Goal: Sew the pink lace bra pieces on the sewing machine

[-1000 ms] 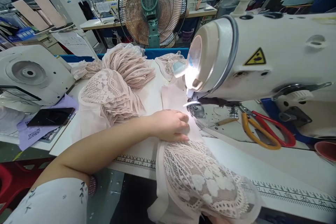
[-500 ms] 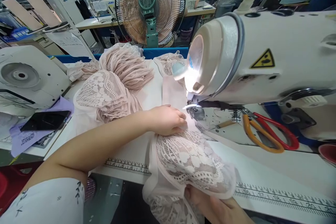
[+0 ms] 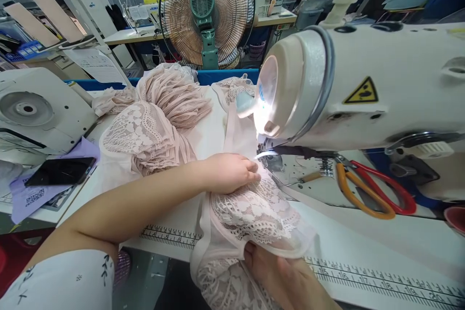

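Observation:
My left hand [image 3: 228, 173] lies on a pale pink lace piece [image 3: 254, 213], its fingers curled and pressing the fabric just left of the needle area [image 3: 267, 155] of the white sewing machine [image 3: 363, 87]. My right hand [image 3: 283, 278] is at the table's front edge, under the hanging end of the same lace piece, fingers closed on the fabric. Plain pink fabric [image 3: 241, 128] runs away behind the presser foot.
A stack of pink lace pieces [image 3: 156, 116] lies at the left-centre. Orange-and-red scissors [image 3: 366, 191] rest on the machine bed. A black phone [image 3: 58, 172] lies on purple paper at the left, beside another machine [image 3: 32, 111]. A fan [image 3: 205, 9] stands behind. A ruler strip [image 3: 381, 281] edges the table.
My right hand has come up into view from below and gathered the lace's hanging end upward. My left hand stays by the needle, pressing the fabric.

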`<state>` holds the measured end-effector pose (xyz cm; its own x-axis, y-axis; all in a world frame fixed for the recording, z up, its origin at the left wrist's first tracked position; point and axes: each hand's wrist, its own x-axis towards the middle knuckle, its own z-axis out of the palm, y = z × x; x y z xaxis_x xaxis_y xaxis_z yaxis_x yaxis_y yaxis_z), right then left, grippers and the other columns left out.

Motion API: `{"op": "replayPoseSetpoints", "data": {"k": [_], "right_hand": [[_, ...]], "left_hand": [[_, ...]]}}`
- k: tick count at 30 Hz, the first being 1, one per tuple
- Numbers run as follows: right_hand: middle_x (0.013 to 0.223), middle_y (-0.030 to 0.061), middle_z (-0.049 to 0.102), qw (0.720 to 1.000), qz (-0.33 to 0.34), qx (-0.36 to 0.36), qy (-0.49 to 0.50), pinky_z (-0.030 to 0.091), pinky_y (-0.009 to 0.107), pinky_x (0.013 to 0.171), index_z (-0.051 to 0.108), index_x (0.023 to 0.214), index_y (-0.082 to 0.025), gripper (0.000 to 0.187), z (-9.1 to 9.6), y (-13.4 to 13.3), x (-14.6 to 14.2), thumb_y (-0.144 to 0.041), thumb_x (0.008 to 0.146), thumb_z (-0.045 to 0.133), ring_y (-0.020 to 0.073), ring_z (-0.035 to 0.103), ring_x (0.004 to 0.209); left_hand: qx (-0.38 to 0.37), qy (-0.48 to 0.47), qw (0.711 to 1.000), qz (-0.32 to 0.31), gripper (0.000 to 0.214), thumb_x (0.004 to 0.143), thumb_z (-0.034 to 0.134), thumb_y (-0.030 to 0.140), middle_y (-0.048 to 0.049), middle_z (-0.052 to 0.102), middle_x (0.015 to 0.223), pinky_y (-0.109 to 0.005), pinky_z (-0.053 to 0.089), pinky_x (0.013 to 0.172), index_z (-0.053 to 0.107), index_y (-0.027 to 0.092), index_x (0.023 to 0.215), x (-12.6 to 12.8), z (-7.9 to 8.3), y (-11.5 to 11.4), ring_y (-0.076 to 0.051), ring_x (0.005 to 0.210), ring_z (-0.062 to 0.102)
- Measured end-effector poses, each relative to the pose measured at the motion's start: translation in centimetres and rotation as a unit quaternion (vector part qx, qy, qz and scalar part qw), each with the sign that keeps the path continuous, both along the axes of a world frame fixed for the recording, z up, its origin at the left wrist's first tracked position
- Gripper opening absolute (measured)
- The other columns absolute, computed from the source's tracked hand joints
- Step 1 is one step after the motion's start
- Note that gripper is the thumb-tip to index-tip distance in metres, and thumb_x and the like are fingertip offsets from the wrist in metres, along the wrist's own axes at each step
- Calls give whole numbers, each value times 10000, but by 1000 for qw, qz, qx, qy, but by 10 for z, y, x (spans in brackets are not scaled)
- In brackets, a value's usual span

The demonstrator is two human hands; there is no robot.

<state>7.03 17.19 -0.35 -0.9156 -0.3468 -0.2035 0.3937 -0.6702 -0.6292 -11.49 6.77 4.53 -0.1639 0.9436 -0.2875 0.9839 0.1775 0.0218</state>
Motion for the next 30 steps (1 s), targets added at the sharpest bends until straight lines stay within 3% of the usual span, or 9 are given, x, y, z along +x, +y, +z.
{"op": "replayPoseSetpoints", "data": {"k": [6, 11, 17, 21, 23, 25, 27, 30], "right_hand": [[1393, 93, 487, 1000, 15, 20, 16, 282, 471, 1122, 444, 1395, -265, 819, -2, -4, -1, -681, 720, 647, 315, 328, 1352], [1422, 74, 454, 999, 15, 39, 29, 236, 455, 1144, 391, 1427, -286, 818, 0, -7, -2, -665, 744, 633, 296, 289, 1374], [1433, 67, 441, 999, 7, -8, 33, 189, 434, 1161, 402, 1421, -281, 757, 1, -10, -3, -596, 779, 649, 284, 276, 1379], [1431, 70, 442, 999, 2, -17, 29, 168, 447, 1164, 421, 1409, -277, 712, 0, -12, -3, -558, 796, 653, 286, 268, 1381], [1439, 71, 431, 999, 8, -21, 34, 157, 445, 1166, 412, 1414, -270, 711, -1, -12, -4, -552, 805, 646, 281, 257, 1386], [1450, 70, 415, 998, 12, -28, 46, 151, 439, 1167, 387, 1428, -269, 723, -2, -13, -5, -555, 813, 636, 273, 250, 1389], [1458, 66, 404, 998, 14, -28, 57, 151, 432, 1169, 356, 1443, -270, 745, -2, -13, -6, -565, 816, 627, 263, 242, 1392], [1464, 67, 393, 998, 17, -16, 54, 154, 428, 1169, 331, 1456, -265, 793, -2, -13, -5, -593, 798, 630, 263, 228, 1397]], "left_hand": [[68, 40, 996, -37, 394, 934, 441, 161, -105, 517, 1370, -368, 430, 1001, 522, 222, 1315, 2, -16, -7, -237, 1196, 546], [114, 47, 991, -47, 370, 940, 438, 164, -145, 535, 1341, -397, 443, 1012, 530, 154, 1298, 1, -25, -8, -248, 1189, 560], [52, 59, 996, -35, 373, 958, 394, 177, -109, 486, 1390, -333, 381, 1077, 517, 144, 1308, 0, -20, -5, -208, 1238, 518], [45, 35, 998, -18, 393, 939, 427, 171, -120, 452, 1419, -305, 383, 1061, 497, 126, 1323, -1, -19, -4, -223, 1270, 482], [45, -2, 999, 25, 375, 946, 418, 198, -98, 480, 1405, -291, 423, 1004, 497, 161, 1311, -2, -19, -3, -214, 1228, 519], [47, -46, 993, 96, 344, 976, 360, 280, -80, 600, 1270, -270, 487, 866, 503, 184, 1273, -2, -19, -2, -186, 1062, 619], [51, -63, 989, 125, 359, 995, 293, 339, -67, 666, 1124, -262, 500, 776, 531, 184, 1214, -2, -19, -1, -173, 946, 650], [64, -32, 996, 52, 339, 992, 305, 255, -90, 634, 1190, -286, 470, 882, 587, 151, 1151, -3, -20, -1, -205, 1089, 595]]}}
